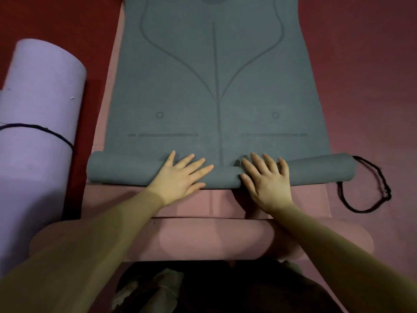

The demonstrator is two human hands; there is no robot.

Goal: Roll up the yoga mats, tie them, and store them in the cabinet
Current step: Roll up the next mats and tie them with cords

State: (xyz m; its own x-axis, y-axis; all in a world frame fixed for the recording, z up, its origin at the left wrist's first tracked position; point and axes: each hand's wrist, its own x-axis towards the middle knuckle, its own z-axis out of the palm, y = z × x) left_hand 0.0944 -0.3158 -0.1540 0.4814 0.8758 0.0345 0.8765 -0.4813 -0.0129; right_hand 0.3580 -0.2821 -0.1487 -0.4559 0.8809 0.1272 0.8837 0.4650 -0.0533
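Observation:
A grey-green yoga mat [214, 86] lies spread out away from me, with its near end wound into a thin roll [117, 170]. My left hand [180, 179] lies flat on the roll left of its middle, fingers straight. My right hand [266, 179] presses on the roll right of the middle, fingers spread and slightly bent over its top. Under the grey mat lies a pink mat [108, 98], and its near end forms a thick roll [203, 240] below my forearms. A black cord [370, 188] lies looped on the floor at the grey roll's right end.
A rolled lilac mat [38, 132] tied with a dark cord [45, 129] lies on the left. The floor [361, 64] is dark red on both sides. My legs and clothing show at the bottom edge.

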